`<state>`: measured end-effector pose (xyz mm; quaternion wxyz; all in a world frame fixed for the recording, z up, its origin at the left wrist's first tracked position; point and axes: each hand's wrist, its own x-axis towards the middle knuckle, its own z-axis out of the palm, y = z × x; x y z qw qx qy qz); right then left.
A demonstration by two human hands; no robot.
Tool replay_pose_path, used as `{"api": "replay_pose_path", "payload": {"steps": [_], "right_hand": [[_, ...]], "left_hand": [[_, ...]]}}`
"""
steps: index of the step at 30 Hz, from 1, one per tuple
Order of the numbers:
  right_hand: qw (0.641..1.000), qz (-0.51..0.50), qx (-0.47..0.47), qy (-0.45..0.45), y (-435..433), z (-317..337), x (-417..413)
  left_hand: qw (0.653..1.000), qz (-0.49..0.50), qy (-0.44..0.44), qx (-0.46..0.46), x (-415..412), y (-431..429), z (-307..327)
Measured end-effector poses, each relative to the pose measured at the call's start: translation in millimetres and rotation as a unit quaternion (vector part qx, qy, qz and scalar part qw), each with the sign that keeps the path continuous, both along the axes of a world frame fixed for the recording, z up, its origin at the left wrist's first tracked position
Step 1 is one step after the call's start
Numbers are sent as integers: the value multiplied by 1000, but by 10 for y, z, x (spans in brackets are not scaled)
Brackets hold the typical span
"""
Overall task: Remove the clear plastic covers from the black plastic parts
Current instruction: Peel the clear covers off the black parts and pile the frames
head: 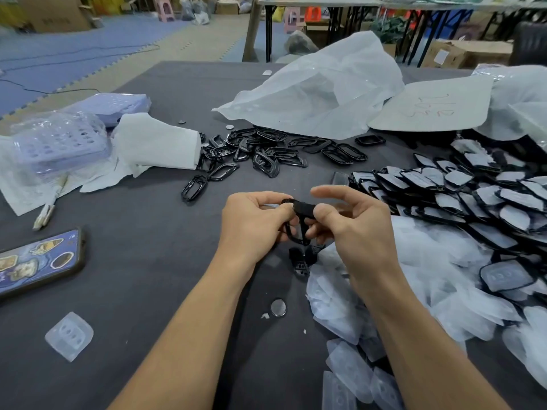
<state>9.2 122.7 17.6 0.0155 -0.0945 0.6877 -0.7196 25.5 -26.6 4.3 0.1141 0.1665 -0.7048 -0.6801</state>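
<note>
The left hand (pixel 251 224) and right hand (pixel 356 229) together pinch one black part (pixel 303 208) between their curled fingers (pixel 324 213).

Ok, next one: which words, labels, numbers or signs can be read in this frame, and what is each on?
No text here can be read.
Red handwriting on the flat white plastic sheet: upside down and scrawled, unreadable.
Dark print on the brown cardboard box at far left: blurred.
Cartoon stickers on the blue phone case: any lettering is too small to read.
White label on the cardboard box at right: blurred.
</note>
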Motion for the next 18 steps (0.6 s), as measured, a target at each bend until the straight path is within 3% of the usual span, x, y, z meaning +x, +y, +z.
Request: {"api": "replay_pose_path", "payload": {"steps": [11,15,18], "right_hand": [[992,-78,80,51,-43,-67,7],[968,-158,159,112,-13,-105,-17],[943,-163,224,186,-33,-103,24]], "left_hand": [[1000,-5,-13,4,-48,43,-28],[1000,7,-9,22,-68,39,-26],[995,-2,-2,101,-29,64,33]]}}
